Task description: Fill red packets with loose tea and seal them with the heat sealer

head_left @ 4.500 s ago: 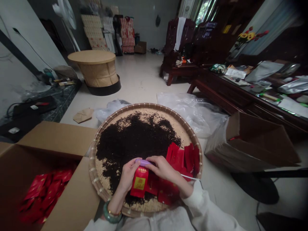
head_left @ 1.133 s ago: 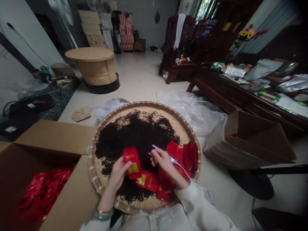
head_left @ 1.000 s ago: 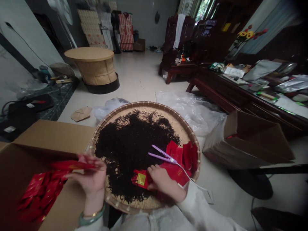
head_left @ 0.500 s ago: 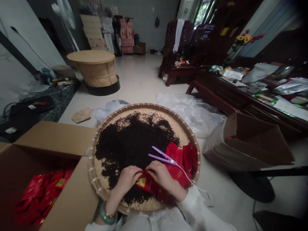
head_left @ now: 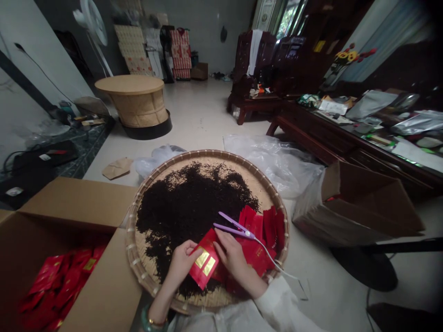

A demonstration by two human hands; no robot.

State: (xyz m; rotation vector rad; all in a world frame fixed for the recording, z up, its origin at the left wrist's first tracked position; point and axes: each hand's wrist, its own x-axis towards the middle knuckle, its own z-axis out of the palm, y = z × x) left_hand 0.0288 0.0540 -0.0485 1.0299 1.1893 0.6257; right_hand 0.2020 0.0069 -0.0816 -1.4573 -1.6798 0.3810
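A round woven bamboo tray (head_left: 149, 184) sits in front of me with a heap of dark loose tea leaves (head_left: 194, 203) on it. My left hand (head_left: 180, 265) and my right hand (head_left: 230, 256) both grip a small red packet with a gold label (head_left: 205, 264), held tilted over the tray's near side. A purple clamp-shaped tool with a white cord (head_left: 232, 227) lies open on the tray just beyond my right hand. More red packets (head_left: 265, 230) are stacked at the tray's right side.
An open cardboard box (head_left: 79, 203) at my left holds several red packets (head_left: 58, 286). A second cardboard box (head_left: 360, 203) stands at the right. Clear plastic sheeting (head_left: 277, 159) lies behind the tray. A dark wooden table (head_left: 346, 138) runs along the right; a round wooden drum (head_left: 140, 103) stands far left.
My left hand dropped a packet into the box at my left and came back to the tray. Both hands picked up another red packet and raised it. The purple tool now lies on the tray.
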